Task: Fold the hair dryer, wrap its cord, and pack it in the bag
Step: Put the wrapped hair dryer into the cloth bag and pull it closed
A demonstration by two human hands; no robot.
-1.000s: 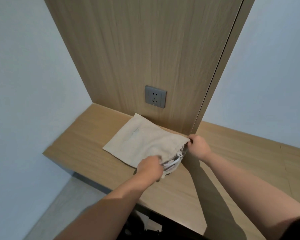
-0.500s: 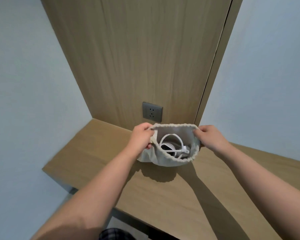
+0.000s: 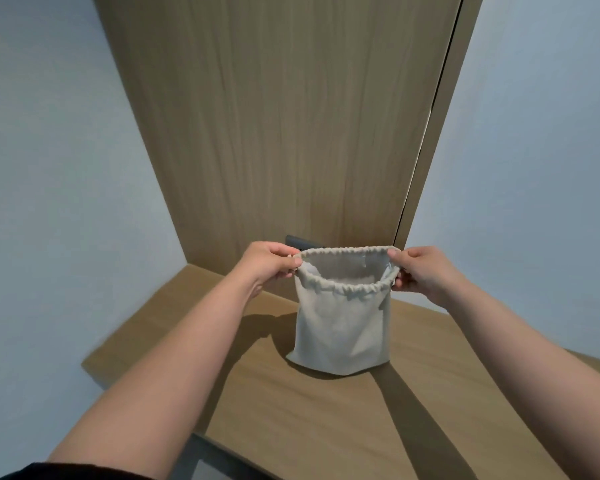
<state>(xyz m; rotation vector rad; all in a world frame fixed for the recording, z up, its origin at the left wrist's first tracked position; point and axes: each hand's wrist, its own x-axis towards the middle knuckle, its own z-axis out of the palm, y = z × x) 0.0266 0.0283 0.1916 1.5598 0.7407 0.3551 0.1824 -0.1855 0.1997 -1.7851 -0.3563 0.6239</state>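
- Near back edge of surface (image 3: 291, 427): bag (image 3: 342, 327), upright, mouth open.
- Left hand (image 3: 267, 263), right hand (image 3: 420, 271): each pinched rim.
- Hair dryer: unseen, presumably inside.
- Risk: slipped pinch would topple bag.

Beige drawstring cloth bag (image 3: 340, 330) upright, mouth open, gathered rim stretched wide, its base on the wooden surface.

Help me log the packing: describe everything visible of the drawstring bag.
The drawstring bag is pale beige woven cloth with a gathered, corded rim. It hangs upright, mouth open, its flat bottom at or just above the wooden shelf. The left hand and right hand pinch opposite sides of the rim. Its contents are hidden.
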